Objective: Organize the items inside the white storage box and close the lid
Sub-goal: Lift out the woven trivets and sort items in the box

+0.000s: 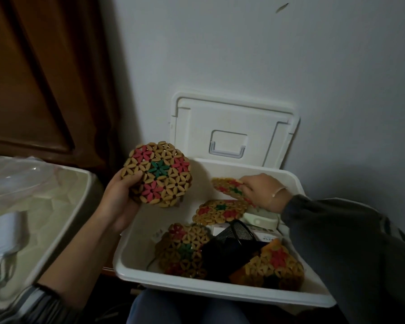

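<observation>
A white storage box (129, 274) is seen on a lap, its hinged lid (197, 127) raised against the wall. Three woven bamboo trivets (184, 249) and a black mesh holder (240, 231) lie inside. A round flowered trivet (156, 175) is gripped above the left rim by the left hand (121, 199). Another trivet (227, 187) is pinched by the right hand (260, 191) at the box's back.

- Box (129, 251): white, open; lid (234, 118) upright at 12 o'clock.
- Mat (156, 175): round, flower-patterned, held tilted at 10 o'clock.
- Other mats (182, 249): inside, one tilted at 1 o'clock.
</observation>
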Demonstrator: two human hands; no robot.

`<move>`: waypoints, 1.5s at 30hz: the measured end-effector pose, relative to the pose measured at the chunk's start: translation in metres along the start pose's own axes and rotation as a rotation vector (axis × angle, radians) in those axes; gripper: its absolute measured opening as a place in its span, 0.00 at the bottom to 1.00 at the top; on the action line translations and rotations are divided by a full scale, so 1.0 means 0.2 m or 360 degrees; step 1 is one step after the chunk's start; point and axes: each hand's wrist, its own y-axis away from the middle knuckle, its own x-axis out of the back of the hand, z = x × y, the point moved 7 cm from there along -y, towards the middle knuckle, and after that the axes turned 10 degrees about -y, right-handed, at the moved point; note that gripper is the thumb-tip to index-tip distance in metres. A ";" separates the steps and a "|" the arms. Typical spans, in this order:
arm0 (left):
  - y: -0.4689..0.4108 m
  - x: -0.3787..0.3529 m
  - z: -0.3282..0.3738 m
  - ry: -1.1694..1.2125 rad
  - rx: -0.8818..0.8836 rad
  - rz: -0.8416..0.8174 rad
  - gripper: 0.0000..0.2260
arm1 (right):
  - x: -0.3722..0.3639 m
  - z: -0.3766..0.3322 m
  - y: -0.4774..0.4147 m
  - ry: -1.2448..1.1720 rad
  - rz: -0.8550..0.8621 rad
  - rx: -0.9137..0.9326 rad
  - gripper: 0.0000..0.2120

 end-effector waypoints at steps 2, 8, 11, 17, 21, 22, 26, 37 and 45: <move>0.00 0.01 -0.01 0.0053 -0.0010 0.0008 0.18 | -0.11 -0.14 -0.06 0.0148 -0.0219 -0.0010 0.15; 0.04 0.04 -0.02 0.0256 0.0056 0.0022 0.18 | -0.47 -0.29 -0.12 0.0601 -0.0892 0.0002 0.25; 0.06 0.04 -0.02 0.0238 0.0079 0.0017 0.17 | -0.50 -0.25 -0.14 0.0654 -0.0917 -0.0073 0.36; 0.07 0.04 -0.02 0.0245 0.0131 0.0061 0.17 | -0.49 -0.30 -0.18 0.0627 -0.0793 -0.0031 0.20; 0.08 0.05 -0.01 0.0219 0.0155 0.0155 0.17 | -0.30 -0.33 -0.22 0.0603 -0.0488 -0.0054 0.12; 0.09 0.04 0.00 0.0216 0.0160 0.0175 0.18 | -0.22 -0.29 -0.22 0.0504 -0.0387 -0.0086 0.13; 0.13 -0.03 0.02 0.0154 0.0159 0.0204 0.17 | 0.17 -0.13 -0.10 -0.0045 0.0143 -0.0197 0.11; 0.28 -0.66 -0.10 0.0228 0.0455 -0.0249 0.31 | 0.24 -0.66 0.38 0.0779 0.0600 0.0447 0.12; 0.31 -0.55 -0.18 0.0121 0.0572 -0.0184 0.23 | 0.20 -0.53 0.46 0.0123 0.0120 0.0765 0.20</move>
